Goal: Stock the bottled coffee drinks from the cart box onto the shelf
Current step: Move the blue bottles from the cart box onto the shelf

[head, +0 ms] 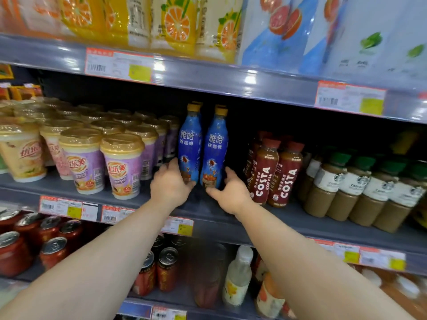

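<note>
Middle shelf (208,205): two blue coffee bottles, upright, mid-span, set back from the front edge.
My left hand (169,184) wrapped its grip round the left bottle (190,146); my right hand (232,192) cupped the base of the right bottle (216,150), fingers loosely curled. Purple cups (122,165) stood toward the left end, Costa bottles (273,172) toward the right.

Purple-labelled milk tea cups (120,166) with gold lids crowd the left of the middle tier; red Costa bottles (272,174) stand right of centre; green-capped coffee bottles (360,192) fill the far right; red cans (53,248) sit below left; orange-printed packs (175,24) line the top.
</note>
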### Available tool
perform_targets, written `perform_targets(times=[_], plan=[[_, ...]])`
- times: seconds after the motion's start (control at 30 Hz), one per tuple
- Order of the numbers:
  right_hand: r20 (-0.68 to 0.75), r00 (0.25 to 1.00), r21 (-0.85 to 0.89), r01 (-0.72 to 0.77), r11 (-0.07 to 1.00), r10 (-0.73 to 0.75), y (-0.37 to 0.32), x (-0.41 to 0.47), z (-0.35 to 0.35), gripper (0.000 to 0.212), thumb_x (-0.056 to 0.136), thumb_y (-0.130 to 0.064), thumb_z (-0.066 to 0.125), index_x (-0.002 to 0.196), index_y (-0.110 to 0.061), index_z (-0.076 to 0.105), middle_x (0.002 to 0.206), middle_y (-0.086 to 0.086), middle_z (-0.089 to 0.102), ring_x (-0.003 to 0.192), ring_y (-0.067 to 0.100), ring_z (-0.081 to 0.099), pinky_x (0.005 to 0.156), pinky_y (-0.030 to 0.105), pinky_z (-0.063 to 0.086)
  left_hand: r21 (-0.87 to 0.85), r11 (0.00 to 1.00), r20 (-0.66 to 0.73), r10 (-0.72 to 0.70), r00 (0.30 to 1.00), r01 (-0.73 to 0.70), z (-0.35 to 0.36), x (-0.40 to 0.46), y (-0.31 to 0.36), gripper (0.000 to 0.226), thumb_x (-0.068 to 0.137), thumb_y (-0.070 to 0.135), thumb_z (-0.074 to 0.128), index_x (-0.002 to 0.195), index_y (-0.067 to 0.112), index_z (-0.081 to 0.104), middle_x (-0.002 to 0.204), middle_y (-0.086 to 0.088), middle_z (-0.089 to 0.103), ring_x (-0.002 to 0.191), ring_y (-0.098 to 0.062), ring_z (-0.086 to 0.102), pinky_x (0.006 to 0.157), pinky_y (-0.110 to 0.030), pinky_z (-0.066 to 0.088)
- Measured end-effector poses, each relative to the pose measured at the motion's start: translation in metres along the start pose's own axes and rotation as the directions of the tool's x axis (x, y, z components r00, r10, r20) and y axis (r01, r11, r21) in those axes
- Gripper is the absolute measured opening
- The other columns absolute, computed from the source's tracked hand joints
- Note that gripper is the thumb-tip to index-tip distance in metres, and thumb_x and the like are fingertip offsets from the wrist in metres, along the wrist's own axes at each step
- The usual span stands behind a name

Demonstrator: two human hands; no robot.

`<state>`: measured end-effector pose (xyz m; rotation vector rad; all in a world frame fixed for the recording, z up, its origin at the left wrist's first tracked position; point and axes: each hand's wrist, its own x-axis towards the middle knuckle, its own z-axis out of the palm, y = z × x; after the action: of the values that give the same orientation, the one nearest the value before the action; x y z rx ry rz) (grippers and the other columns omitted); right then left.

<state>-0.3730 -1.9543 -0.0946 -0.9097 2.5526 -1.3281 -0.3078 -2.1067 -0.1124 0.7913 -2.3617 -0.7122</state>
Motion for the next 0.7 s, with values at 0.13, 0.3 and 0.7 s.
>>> perform_targets(times=[0.13,0.3,0.7], plan=[[-0.091,0.994,-0.004,0.061,0.998,-0.061,0.009,-0.047,-0.027,0.063,0.09,-0.018,0.065,0.146,-0.015,0.036,0.141,0.007,0.051,0.127,0.021,0.05,0.102,0.025,0.039,0.087,0.992,-0.107,0.1,0.989,-0.091,-0.001,-0.048,0.041,0.069,0.078,0.038,0.074,0.136,0.012,0.047,0.13,-0.019,0.053,0.118,-0.041,0.05,0.097,-0.045,0.044],[-0.209,0.976,-0.219,0.017,0.975,-0.063,0.063,-0.125,-0.104,0.059,0.09,-0.031,0.061,0.144,-0.02,0.041,0.141,0.003,0.05,0.131,0.022,0.046,0.107,0.033,0.039,0.128,0.958,0.036,0.255,0.966,-0.257,0.035,-0.13,0.12,0.065,0.085,0.045,0.063,0.141,0.017,0.044,0.142,-0.01,0.045,0.128,-0.033,0.043,0.105,-0.04,0.036],[-0.551,0.744,-0.502,-0.657,0.563,0.377,0.25,-0.45,-0.382,0.073,0.091,-0.057,0.048,0.151,-0.029,0.02,0.157,0.01,0.025,0.144,0.032,0.021,0.116,0.045,0.026,-0.058,0.643,0.553,0.658,0.511,-0.764,0.196,-0.427,0.416,0.069,0.083,0.061,0.054,0.141,0.026,0.042,0.146,-0.004,0.044,0.134,-0.027,0.041,0.11,-0.04,0.034]])
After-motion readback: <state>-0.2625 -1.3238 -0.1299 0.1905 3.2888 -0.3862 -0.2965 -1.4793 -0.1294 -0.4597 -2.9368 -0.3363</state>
